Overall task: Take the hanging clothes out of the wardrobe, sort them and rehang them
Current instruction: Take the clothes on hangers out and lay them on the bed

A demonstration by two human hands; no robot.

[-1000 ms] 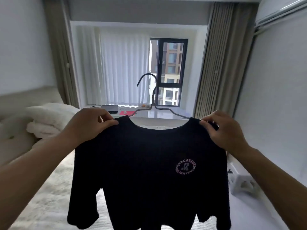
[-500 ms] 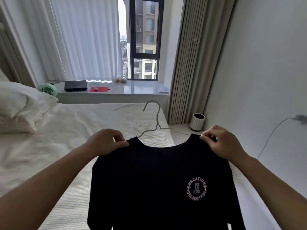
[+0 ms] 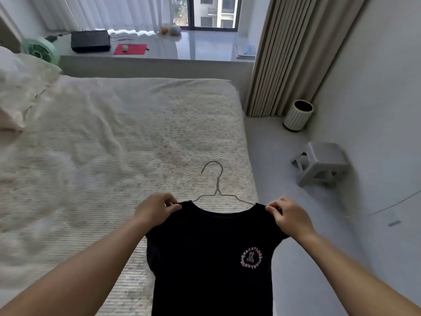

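Low centre of frame: black T-shirt (image 3: 209, 258) on a wire hanger (image 3: 217, 190), pinched at its shoulders by left hand (image 3: 152, 210) and right hand (image 3: 290, 218), above the bed (image 3: 102, 144) edge.

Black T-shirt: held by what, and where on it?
Both hands pinch the black T-shirt at its shoulders: left hand and right hand, wire hanger inside.
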